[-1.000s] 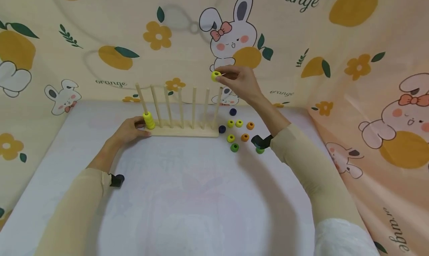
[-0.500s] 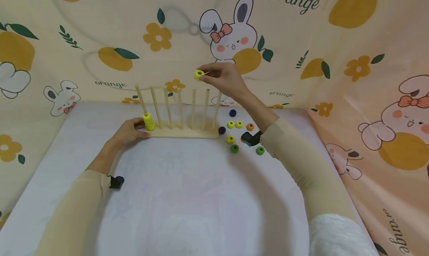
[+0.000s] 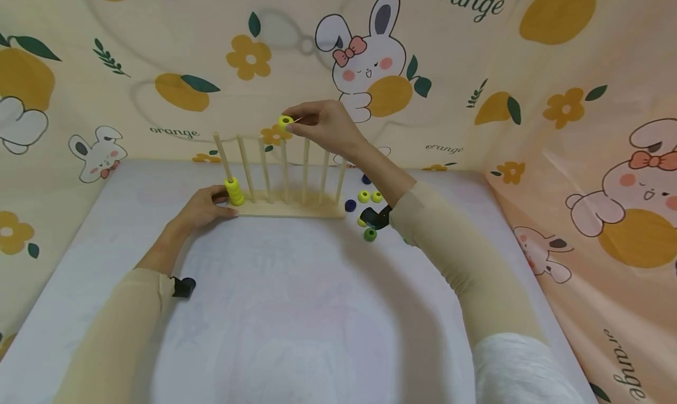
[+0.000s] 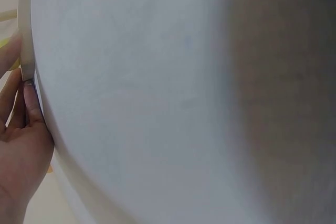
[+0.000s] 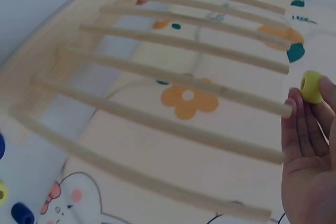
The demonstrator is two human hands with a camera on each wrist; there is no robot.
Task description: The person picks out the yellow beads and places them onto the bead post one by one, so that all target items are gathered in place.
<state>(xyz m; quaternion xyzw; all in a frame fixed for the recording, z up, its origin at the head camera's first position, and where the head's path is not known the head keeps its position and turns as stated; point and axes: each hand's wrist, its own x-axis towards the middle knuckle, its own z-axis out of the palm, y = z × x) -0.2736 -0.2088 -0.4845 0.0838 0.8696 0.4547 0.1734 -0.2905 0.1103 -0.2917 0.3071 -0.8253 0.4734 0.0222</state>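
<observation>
Near the upper middle of the frame, the right hand (image 3: 328, 124) pinches a round yellow bead (image 3: 286, 122) with a hole through it, above the tips of the middle pegs and threaded on none. The left hand (image 3: 203, 209), left of centre, grips the end of a pale wooden rack (image 3: 291, 210) standing on the white tabletop (image 3: 275, 310). Beside its fingers, a stack of yellow beads (image 3: 234, 192) sits on the leftmost peg (image 3: 222, 157). I'd judge the step in hand to be bringing this bead over to that stack. The next move would call for lining its hole up with the leftmost tip, the rack held steady. Loose yellow, dark blue and green beads (image 3: 370, 234) lie right of centre.
</observation>
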